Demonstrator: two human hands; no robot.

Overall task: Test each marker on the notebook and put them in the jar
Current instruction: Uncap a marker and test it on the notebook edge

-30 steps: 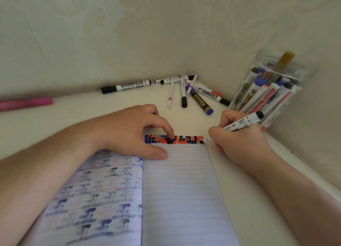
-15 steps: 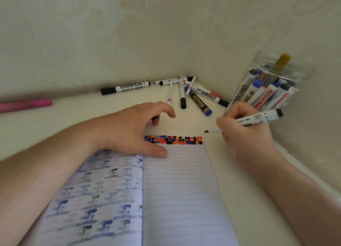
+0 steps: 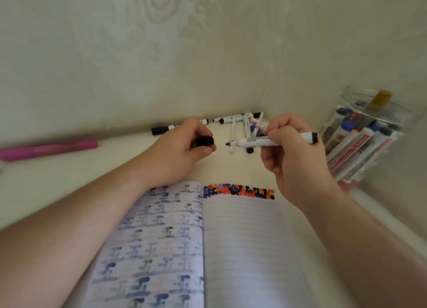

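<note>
Here, marker [image 3: 258,142] in right hand [image 3: 293,155] grip, cap [image 3: 204,141] in left hand [image 3: 178,153], apart

surface: cream table [image 3: 57,183] set into a wall corner
front middle: open notebook [image 3: 242,250], coloured dots along the top of its right page
left edge: pink marker [image 3: 48,148] lying flat
back wall: black-capped marker [image 3: 161,130], partly hidden by a hand
corner: loose markers [image 3: 240,123] in a heap, some crossing
right: clear jar [image 3: 360,141] full of markers
</note>
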